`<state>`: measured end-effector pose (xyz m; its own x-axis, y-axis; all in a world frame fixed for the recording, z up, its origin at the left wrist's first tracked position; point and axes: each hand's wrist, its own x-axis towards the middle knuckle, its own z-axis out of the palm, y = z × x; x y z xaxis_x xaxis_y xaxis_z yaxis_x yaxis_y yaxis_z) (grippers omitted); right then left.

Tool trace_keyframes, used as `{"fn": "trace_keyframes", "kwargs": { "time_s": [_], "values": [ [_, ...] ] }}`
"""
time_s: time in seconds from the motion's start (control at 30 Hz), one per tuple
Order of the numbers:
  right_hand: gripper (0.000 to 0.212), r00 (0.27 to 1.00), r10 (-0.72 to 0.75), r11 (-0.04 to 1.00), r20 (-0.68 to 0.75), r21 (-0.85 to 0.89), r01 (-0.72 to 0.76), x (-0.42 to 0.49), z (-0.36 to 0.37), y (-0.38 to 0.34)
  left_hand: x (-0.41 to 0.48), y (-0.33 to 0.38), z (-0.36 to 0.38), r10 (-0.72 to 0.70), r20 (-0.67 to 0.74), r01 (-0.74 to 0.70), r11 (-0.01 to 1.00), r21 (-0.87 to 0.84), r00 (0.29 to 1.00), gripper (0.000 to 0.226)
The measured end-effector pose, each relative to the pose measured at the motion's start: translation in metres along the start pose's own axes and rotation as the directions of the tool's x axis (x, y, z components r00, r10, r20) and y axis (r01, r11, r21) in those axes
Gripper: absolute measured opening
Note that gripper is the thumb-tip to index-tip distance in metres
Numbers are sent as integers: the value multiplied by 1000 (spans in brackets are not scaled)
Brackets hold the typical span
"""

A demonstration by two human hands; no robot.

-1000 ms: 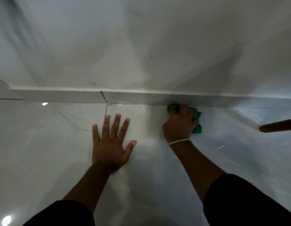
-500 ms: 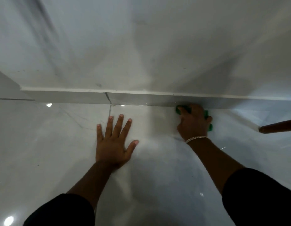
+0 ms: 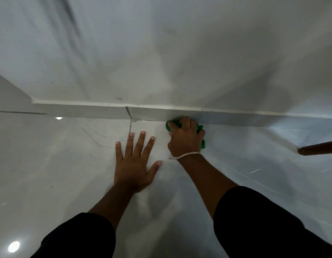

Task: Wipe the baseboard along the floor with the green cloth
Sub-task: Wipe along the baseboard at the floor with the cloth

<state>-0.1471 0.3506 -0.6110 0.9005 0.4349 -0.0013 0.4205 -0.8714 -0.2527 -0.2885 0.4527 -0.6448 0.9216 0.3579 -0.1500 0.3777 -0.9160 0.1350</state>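
A grey baseboard [image 3: 87, 111] runs across the view where the white wall meets the glossy floor, with a vertical joint near its middle. My right hand [image 3: 184, 139] is closed on the green cloth [image 3: 200, 128] and presses it against the foot of the baseboard, just right of the joint. Most of the cloth is hidden under the fingers; green shows at the fingertips and by the thumb side. My left hand [image 3: 134, 162] lies flat on the floor with fingers spread, just left of the right hand, holding nothing.
A brown wooden rod or furniture leg [image 3: 317, 150] juts in from the right edge above the floor. The baseboard ends at a wall corner [image 3: 32, 101] on the left. The shiny pale floor tiles [image 3: 49, 164] reflect ceiling lights.
My right hand with the cloth slid right along the baseboard, then back left toward the joint. The left hand stayed planted on the floor.
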Motion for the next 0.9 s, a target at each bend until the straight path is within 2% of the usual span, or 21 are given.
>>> {"fn": "trace_keyframes", "kwargs": {
  "time_s": [0.07,0.17,0.33,0.5,0.6,0.77,0.9],
  "values": [
    [41,998,58,998,-7,4,-58,2,-11,36,-2,0,-1,-3,-7,3,1000,-3,1000,81],
    [41,983,181,980,-34,-81,-183,4,-25,87,-1,0,-1,11,-26,-11,1000,-18,1000,80],
    [44,915,391,915,-96,-65,-398,1,-14,53,0,1,0,20,-38,-21,1000,-22,999,80],
    [44,972,204,976,-114,-57,-212,-4,5,0,0,0,2,12,-16,-12,1000,-5,1000,82],
    [41,997,68,998,-38,-4,-68,-5,11,-34,-1,-1,3,10,-12,-10,1000,23,1000,82],
    [37,991,-132,991,-25,-6,132,0,5,3,0,0,2,-7,-9,7,1000,13,1000,81],
    [38,993,-12,1000,-119,21,14,3,-10,65,-3,0,1,-1,-29,1,1000,-4,1000,79]
  ]
}}
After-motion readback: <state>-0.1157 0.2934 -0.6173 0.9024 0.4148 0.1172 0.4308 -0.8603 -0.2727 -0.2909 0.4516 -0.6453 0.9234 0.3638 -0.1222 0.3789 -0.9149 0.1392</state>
